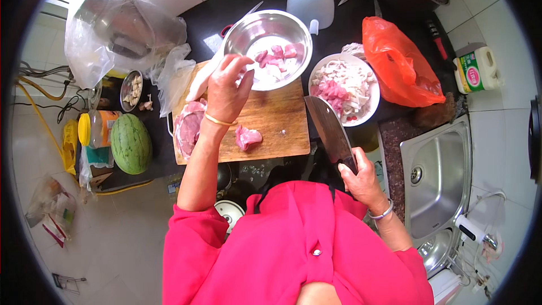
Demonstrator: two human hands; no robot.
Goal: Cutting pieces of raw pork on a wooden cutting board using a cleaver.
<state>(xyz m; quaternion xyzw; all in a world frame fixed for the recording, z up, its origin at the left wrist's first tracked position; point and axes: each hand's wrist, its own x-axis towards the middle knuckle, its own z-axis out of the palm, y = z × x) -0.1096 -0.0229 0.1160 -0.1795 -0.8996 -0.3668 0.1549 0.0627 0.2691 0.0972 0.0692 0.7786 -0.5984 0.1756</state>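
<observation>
My left hand (228, 87), a yellow bangle at its wrist, hovers over the near left rim of a stainless steel bowl (237, 34); its fingers are apart and nothing shows between them. Chunks of raw meat (277, 53) lie in that bowl, which rests partly on a wooden cutting board (275, 110). On the board are a large raw meat slab (190, 129), a small meat chunk (248, 137) and a long pale piece (202, 80). My right hand (364, 178) grips a cleaver (328, 125), its blade beside a white bowl (376, 93) of pale strips and pink meat.
Left of the board sit a watermelon (131, 144), a yellow-lidded jar (97, 128) and a small bowl of garlic (134, 90). A red plastic bag (398, 67) lies right of the white bowl, near a steel sink (440, 178). Scissors (254, 7) and a translucent container (310, 4) are behind.
</observation>
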